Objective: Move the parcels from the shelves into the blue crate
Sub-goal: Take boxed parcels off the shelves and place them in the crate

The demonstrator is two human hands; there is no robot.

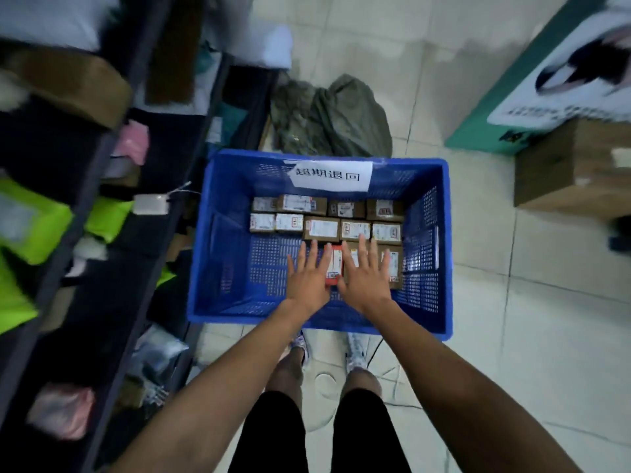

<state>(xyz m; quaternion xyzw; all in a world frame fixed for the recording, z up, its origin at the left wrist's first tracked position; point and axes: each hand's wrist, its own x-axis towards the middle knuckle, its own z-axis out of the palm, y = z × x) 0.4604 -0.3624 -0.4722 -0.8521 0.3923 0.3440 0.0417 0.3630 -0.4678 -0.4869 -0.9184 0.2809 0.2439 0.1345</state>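
Standing by the person, you look down into the blue crate (218, 268), which sits on the tiled floor at their feet, close beside the shelves (102, 186) on their left. The small cardboard parcels (321, 229) lie flat on its mesh bottom, packed edge to edge toward the far right. There are four in the back row and five in the middle. The front row seems to hold three, among them a red-and-white box (334, 264) and a brown box (395, 268), so about twelve in all, though the fingers hide part of that row. The left hand (309, 279) and right hand (367, 279) are both flat with fingers straight and fanned, laid over the front row and gripping nothing. Whether they press down or only hover I cannot tell. These little boxes look light and stiff, and their taped labels may be a touch slick. Each should be easy to take by its two long sides or to nudge along with a flat palm. On the shelves, blurred, are lime-green mailers (34, 223) and pink mailers (135, 145), soft bags that would flop, so they are best pinched at an edge or scooped from underneath. I cannot count them cleanly. One paper label (329, 175) is stuck on the crate's far wall.
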